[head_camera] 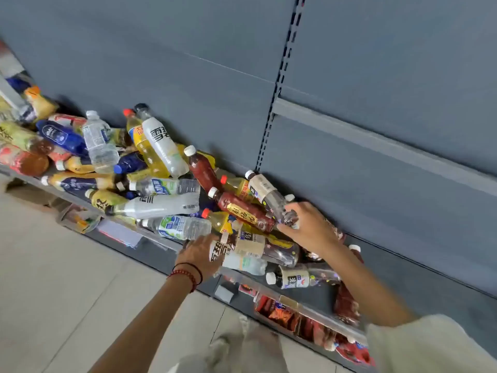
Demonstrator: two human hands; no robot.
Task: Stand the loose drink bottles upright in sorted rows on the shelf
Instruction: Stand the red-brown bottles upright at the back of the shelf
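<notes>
Several loose drink bottles lie in a heap on the grey shelf (419, 286): clear water bottles (100, 142), yellow juice bottles, red tea bottles (243, 210) and white-labelled ones (162, 142). My left hand (200, 254) grips a pale bottle with a black-lettered label (236, 258) at the shelf's front edge. My right hand (306, 224) reaches into the right end of the pile, its fingers curled round the clear lower part of a cream-labelled bottle (266, 188). None of the bottles in view stands upright.
The grey back panel (188, 63) with a slotted upright (282, 76) rises behind the shelf. Right of the pile the shelf surface is bare. A lower shelf holds red snack packets (285, 313). Pale tiled floor (67, 278) lies at the left.
</notes>
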